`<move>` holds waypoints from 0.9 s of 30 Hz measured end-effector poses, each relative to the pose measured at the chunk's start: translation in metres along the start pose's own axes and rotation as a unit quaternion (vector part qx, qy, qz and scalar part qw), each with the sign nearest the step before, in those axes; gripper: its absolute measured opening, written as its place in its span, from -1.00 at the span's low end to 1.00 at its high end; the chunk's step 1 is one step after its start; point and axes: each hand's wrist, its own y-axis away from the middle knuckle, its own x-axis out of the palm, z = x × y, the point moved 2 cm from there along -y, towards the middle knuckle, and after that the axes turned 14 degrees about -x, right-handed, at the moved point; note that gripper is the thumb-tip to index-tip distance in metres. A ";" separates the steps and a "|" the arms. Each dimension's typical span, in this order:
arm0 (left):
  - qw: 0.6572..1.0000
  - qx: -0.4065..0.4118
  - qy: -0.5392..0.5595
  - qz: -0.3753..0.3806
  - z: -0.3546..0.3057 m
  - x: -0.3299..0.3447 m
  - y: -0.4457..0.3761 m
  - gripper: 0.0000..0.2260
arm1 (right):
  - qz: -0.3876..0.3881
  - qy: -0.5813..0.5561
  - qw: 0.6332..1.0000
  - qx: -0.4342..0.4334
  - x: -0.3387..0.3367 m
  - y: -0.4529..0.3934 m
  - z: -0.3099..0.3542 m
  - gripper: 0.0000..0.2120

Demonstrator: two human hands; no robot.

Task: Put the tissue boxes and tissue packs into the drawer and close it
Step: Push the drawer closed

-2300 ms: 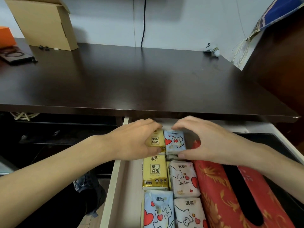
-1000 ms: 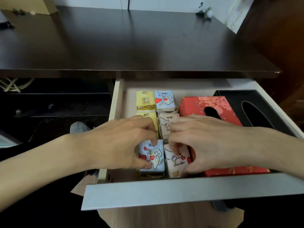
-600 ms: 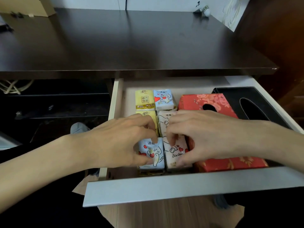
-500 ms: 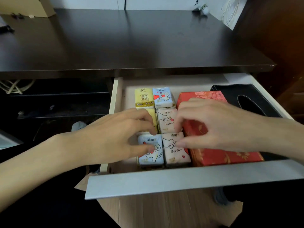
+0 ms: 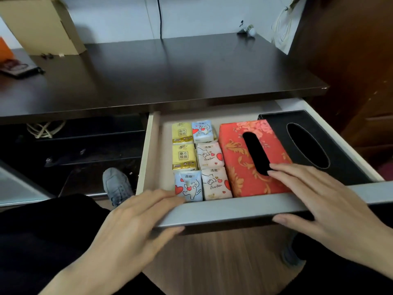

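Note:
The white drawer (image 5: 234, 209) stands pulled out under the dark desk. Inside on the left lie several small tissue packs in two rows: two yellow ones (image 5: 184, 156), two blue ones (image 5: 188, 185) and two pale pink ones (image 5: 215, 183). Beside them sits a red patterned tissue box (image 5: 238, 158), and a black tissue box (image 5: 331, 145) fills the right end. My left hand (image 5: 131, 226) straddles the drawer's grey front panel, fingers straight over its top edge and thumb below. My right hand (image 5: 323, 205) does the same at the right, fingertips above the red box.
The dark desk top (image 5: 170, 71) overhangs the drawer's back. A cardboard box (image 5: 42, 24) stands at its far left, with a black cable on the wall behind. A grey shoe (image 5: 117, 186) rests on the floor left of the drawer. A dark wooden cabinet (image 5: 350, 60) is at right.
Both hands have left the tissue packs and drawn back to the drawer's front panel. The packs now lie uncovered in neat rows.

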 end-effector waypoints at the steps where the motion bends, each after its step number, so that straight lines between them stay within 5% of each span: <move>1: 1.000 -0.006 0.014 -0.017 0.002 0.002 -0.001 -0.61 | -0.006 0.015 1.000 -0.002 0.002 -0.001 -0.001 -0.24; 8: 0.998 -0.019 0.003 -0.060 0.011 0.010 -0.021 -0.64 | -0.041 0.065 0.996 -0.049 0.012 -0.019 -0.025 -0.26; 27: 0.991 -0.097 0.042 -0.079 0.056 0.007 -0.166 -0.60 | -0.094 0.049 0.994 -0.010 0.029 -0.139 -0.116 -0.30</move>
